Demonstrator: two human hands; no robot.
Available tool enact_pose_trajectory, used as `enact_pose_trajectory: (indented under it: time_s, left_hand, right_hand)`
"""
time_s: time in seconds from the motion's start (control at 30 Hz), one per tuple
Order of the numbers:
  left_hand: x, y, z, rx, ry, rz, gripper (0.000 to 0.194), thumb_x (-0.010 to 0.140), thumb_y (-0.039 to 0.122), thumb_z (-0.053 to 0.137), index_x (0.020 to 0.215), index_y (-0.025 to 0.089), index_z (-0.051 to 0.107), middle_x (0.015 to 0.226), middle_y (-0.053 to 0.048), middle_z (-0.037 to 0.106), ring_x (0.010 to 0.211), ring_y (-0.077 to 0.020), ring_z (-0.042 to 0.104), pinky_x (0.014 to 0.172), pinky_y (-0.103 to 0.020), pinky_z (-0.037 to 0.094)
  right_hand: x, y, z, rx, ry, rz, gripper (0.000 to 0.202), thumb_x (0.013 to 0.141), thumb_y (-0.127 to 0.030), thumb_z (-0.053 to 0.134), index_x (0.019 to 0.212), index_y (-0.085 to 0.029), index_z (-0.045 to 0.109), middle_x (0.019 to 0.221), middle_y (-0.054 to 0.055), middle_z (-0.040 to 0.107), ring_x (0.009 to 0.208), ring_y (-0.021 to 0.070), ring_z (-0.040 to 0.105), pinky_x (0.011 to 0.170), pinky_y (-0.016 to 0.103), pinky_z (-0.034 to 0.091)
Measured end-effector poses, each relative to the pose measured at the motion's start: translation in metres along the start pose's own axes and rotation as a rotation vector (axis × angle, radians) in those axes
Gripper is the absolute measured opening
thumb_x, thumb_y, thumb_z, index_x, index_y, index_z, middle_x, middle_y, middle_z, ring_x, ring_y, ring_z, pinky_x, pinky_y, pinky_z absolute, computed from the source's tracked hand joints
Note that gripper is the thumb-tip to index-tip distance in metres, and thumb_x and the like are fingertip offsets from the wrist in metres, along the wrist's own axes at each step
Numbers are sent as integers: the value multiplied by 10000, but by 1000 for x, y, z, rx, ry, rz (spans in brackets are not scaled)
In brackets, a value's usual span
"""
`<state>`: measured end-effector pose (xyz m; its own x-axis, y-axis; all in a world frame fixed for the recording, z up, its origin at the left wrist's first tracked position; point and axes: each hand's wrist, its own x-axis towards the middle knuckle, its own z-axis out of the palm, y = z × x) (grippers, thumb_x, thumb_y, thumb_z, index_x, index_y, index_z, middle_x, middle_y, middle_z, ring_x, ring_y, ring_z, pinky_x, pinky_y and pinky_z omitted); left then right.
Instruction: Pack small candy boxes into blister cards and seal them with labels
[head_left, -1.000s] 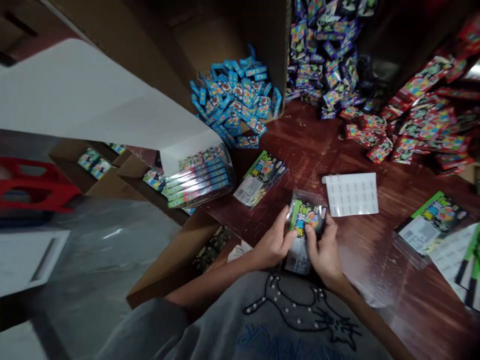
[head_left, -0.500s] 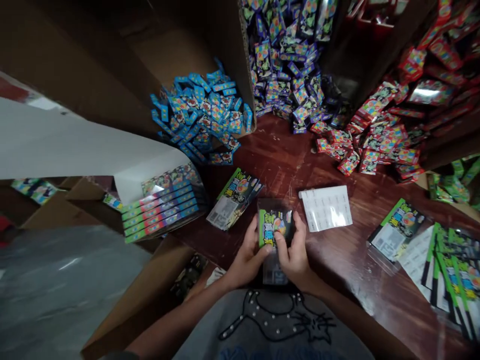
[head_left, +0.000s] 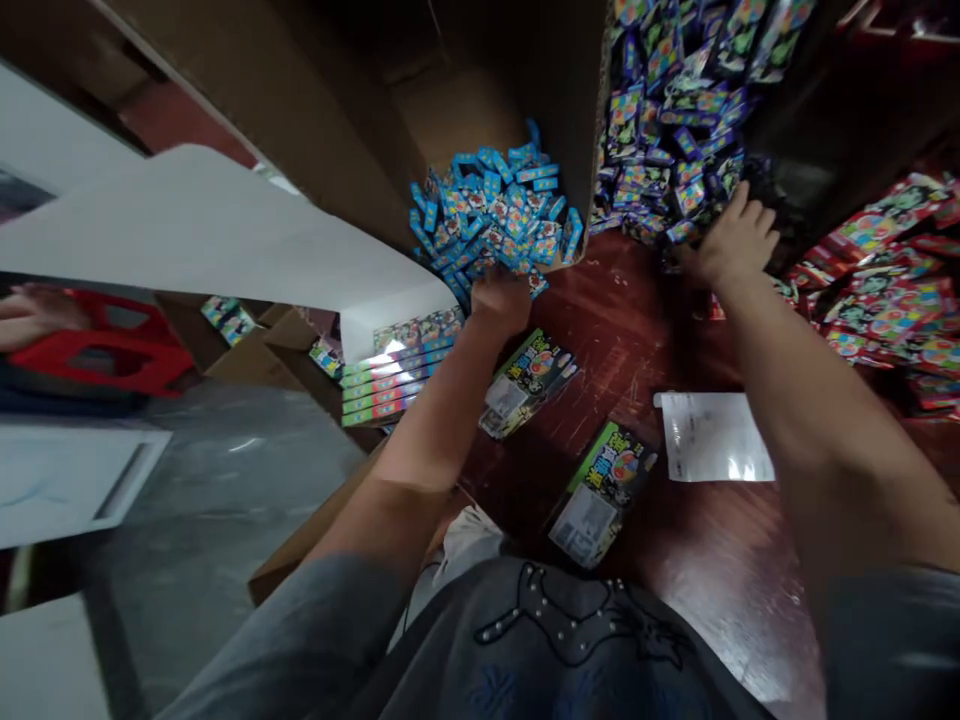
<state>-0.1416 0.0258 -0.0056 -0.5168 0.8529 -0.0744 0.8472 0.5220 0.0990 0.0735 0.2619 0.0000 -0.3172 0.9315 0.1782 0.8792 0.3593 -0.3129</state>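
Observation:
My left hand is at the front edge of the heap of small blue candy packets, touching or just above it. Its fingers point down and away, so most of them are hidden. By the lower edge of the purple packets is my right hand, fingers stretched and apart, with no packet visible in it. A black and green printed pouch lies on the table close to my body. Beyond it, to the left, rests a small stack of similar pouches.
Red packets are heaped at the right. A white label sheet lies under my right forearm. Filled clear packs are stacked at the left beside white card. Cardboard walls part the heaps. Another person's hand is far left, by a red stool.
Both hands have let go of the pouch, now lying on the table. My left hand has reached forward to the blue packets, my right to the purple ones. The view has shifted left.

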Motion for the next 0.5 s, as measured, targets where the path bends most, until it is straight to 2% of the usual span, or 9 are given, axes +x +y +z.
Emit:
enact_pose_trajectory:
  time_s: [0.07,0.1,0.17,0.27,0.33,0.4,0.47,0.5]
  left_hand:
    - [19,3,8,30,-61,-22,390,922,130,683,1309,89,707,1473,-252,669,1467,-416,508,1190,-598,444]
    - [23,4,10,30,-62,-20,332,931,140,685,1257,90,723,1422,-240,701,1425,-397,544,1173,-585,455]
    - [22,7,8,20,-32,-25,240,971,199,683,1176,83,728,1292,-209,751,1323,-353,606,1137,-555,468]
    - [6,19,-11,-15,70,-23,377,993,316,711,1273,68,666,1213,-153,748,1212,-295,620,1129,-571,445]
    - [-17,37,-25,-57,146,25,482,1003,341,693,1419,118,600,1272,-129,724,1189,-275,611,1142,-576,441]
    - [-54,63,-32,-138,180,188,482,1005,336,668,1456,182,601,1328,-121,703,1203,-278,619,1140,-519,471]
    - [-104,95,-24,-263,125,478,405,984,344,683,1353,177,676,1307,-132,705,1199,-293,651,1090,-448,522]
    - [-131,112,-14,-308,40,593,391,988,379,687,1322,177,695,1288,-130,707,1151,-289,677,1049,-431,546]
  right_hand:
    - [3,-4,5,18,19,2,1005,1021,-602,523,1662,130,272,1557,442,465,1502,476,465,1083,622,382]
    - [0,-4,6,21,41,-14,980,1032,-601,475,1641,144,287,1547,437,468,1490,469,473,1072,612,386]
    - [-13,1,0,15,88,-75,977,997,-596,579,1604,132,343,1539,409,485,1457,470,498,1100,597,392]
    - [-50,20,-23,32,115,-218,917,913,-555,759,1553,30,459,1505,327,547,1412,458,525,1158,589,419]
    - [-89,41,-45,86,90,-333,877,904,-553,765,1553,-34,486,1463,277,569,1389,433,531,1172,582,445]
    - [-141,72,-66,139,22,-440,901,883,-560,770,1596,-97,472,1428,233,576,1357,407,546,1176,582,466]
    - [-200,109,-82,158,-97,-538,908,877,-581,753,1620,-139,475,1393,208,589,1301,397,570,1143,585,498]
    - [-231,129,-87,143,-168,-579,904,879,-590,742,1621,-140,487,1374,205,596,1266,397,580,1116,589,514]
